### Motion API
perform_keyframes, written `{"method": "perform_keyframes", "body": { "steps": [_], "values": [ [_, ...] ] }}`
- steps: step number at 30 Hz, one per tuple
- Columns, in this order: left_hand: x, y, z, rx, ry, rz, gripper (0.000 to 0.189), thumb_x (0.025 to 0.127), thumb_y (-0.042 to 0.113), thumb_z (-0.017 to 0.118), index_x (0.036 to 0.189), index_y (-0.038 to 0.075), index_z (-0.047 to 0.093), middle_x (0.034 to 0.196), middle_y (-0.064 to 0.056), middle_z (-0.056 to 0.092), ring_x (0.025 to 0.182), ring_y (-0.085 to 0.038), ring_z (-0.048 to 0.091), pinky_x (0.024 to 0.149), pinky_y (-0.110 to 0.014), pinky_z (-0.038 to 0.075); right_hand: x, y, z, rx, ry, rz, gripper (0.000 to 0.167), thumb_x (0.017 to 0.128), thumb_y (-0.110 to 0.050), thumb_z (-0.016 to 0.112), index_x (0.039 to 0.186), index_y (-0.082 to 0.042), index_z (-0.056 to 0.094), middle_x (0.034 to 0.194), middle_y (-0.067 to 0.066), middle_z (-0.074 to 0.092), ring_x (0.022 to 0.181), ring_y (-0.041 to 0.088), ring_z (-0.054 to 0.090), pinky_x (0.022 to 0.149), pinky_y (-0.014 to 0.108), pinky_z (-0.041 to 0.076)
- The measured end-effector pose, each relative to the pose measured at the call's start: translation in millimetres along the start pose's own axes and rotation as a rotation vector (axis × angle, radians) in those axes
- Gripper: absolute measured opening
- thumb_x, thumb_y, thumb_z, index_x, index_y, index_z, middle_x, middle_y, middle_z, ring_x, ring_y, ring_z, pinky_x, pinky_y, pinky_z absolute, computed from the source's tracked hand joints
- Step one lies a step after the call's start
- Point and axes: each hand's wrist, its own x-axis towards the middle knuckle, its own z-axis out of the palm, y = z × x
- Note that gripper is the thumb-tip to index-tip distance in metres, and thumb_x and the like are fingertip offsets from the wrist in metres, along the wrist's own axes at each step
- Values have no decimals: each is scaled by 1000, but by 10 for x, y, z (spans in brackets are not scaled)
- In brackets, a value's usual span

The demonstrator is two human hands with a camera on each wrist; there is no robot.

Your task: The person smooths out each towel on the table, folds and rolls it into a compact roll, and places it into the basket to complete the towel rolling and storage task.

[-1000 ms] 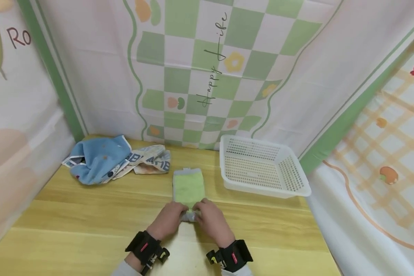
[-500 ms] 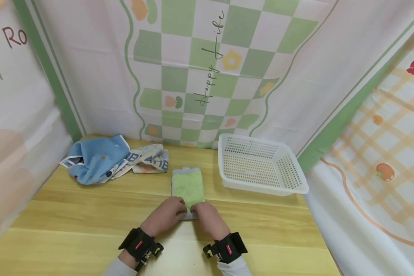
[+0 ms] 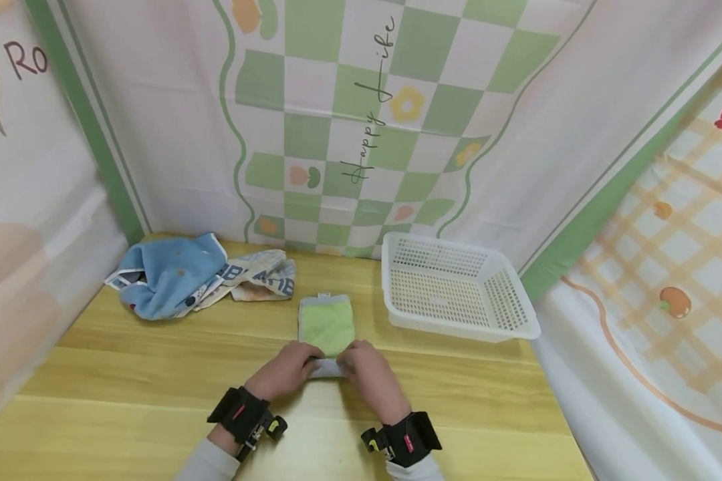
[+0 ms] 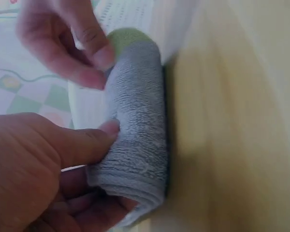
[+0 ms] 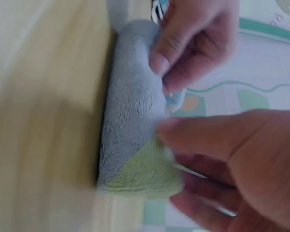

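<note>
A small green and grey towel [image 3: 327,325] lies lengthwise in front of me, flat at its far end and rolled up at the near end. The roll [image 4: 137,104] shows mostly grey terry, with a green patch at its right end. My left hand [image 3: 285,369] pinches the roll's left end, thumb on top and fingers curled at the open layered edge. At the other end, my right hand [image 3: 372,377] grips the roll between thumb [image 5: 183,133] and fingers, over the green corner. Both hands wear black wrist straps with small cameras.
A crumpled blue cloth [image 3: 171,277] and a cream cloth with blue letters [image 3: 267,274] lie at the back left of the wooden table [image 3: 457,394]. A white slotted plastic basket [image 3: 391,294] stands at the back right, near the printed curtain [image 3: 367,133].
The near end of the towel has been rolled further away from me, so less flat green shows. Both hands have shifted their grip along the roll, now smooth and grey between them.
</note>
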Motion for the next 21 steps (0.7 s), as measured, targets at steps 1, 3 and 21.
{"method": "perform_keyframes", "body": {
  "steps": [1,3,21],
  "values": [
    [14,1,-6,-4,-6,-11,14,98,3,63,105,2,75,98,-8,73,91,-22,68,79,-37,55,-10,-8,17,-33,2,-7,12,81,0,81,89,-8,78,87,1,68,83,16,63,71,27,53],
    [34,14,-15,-13,-9,-30,14,97,2,64,105,0,75,99,-10,73,92,-24,68,80,-38,55,-22,-8,61,-80,-9,-30,15,79,2,80,87,-9,76,83,0,68,78,14,62,67,25,51],
    [-50,5,46,137,58,108,26,96,4,65,121,6,73,105,-6,74,97,-22,68,88,-39,56,18,101,191,218,-69,34,20,103,-12,58,111,-4,75,99,4,71,84,10,60,73,26,53]
  ]
}}
